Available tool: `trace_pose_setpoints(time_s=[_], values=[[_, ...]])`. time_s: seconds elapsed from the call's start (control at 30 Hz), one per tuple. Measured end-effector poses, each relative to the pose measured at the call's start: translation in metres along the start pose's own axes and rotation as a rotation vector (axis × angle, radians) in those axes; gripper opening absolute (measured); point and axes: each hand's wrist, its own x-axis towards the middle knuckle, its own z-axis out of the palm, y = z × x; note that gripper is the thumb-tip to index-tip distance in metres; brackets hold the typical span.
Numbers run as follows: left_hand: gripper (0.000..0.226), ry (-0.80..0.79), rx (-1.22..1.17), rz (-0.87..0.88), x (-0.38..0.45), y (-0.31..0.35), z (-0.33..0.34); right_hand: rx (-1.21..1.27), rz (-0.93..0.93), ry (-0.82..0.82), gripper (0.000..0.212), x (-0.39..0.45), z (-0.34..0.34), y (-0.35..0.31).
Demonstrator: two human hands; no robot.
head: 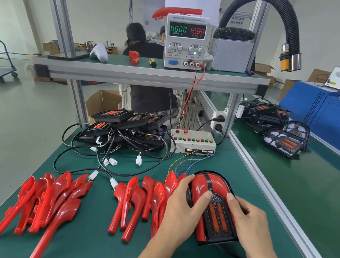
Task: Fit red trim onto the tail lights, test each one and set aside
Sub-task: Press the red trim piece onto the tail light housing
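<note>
A black tail light [217, 218] with two orange bars lies flat on the green mat at the front right. Red trim [201, 186] covers its rounded top. My left hand [184, 209] presses on the light's left side, thumb on the trim. My right hand [247, 221] grips its right edge, fingers on top. Loose red trim pieces lie in two groups: one group of trim pieces [143, 199] just left of my left hand, another group of trim pieces [48, 198] at the front left. A pile of untrimmed tail lights [127, 129] with cables sits behind.
A test box with coloured buttons [192, 141] stands behind the light, thin wires running forward. A power supply [186, 41] on the upper shelf reads 12.00 V. More tail lights [282, 137] lie on the bench to the right. White connectors [112, 161] trail across the mat.
</note>
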Motion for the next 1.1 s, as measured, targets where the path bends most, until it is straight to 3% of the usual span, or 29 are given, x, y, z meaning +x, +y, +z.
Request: trace_pose_setpoints(time_s=[0.13,0.3,1.1], values=[[0.04,0.124,0.153,0.051,-0.002,0.001,0.004,-0.011,-0.001,-0.019,0.027,0.0,0.001,0.0],[0.052,0.224,0.331,0.091,-0.006,0.005,0.011,-0.031,-0.015,0.001,0.027,0.001,0.003,0.001],[0.057,0.175,0.389,0.118,-0.007,0.001,0.013,-0.049,-0.004,0.012,0.027,0.002,0.005,0.006]])
